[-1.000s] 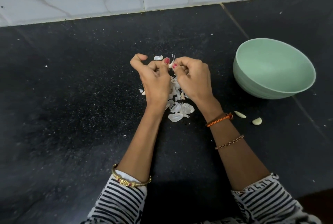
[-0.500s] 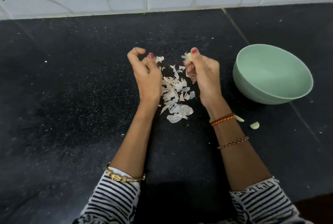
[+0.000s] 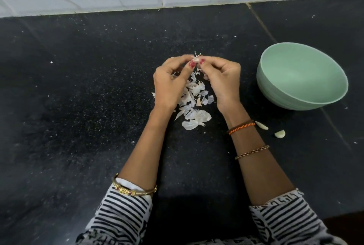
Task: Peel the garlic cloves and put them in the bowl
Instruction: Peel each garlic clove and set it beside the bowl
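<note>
One left hand (image 3: 171, 83) and one right hand (image 3: 222, 79) meet above the black counter (image 3: 78, 106), the fingertips of both pinched on a single garlic clove (image 3: 197, 59). Under them lies one heap of skins (image 3: 194, 104), too many to count. Right of the right wrist, two peeled cloves (image 3: 261, 125) lie apart on the counter, near one green bowl (image 3: 301, 79), whose visible inside holds nothing.
</note>
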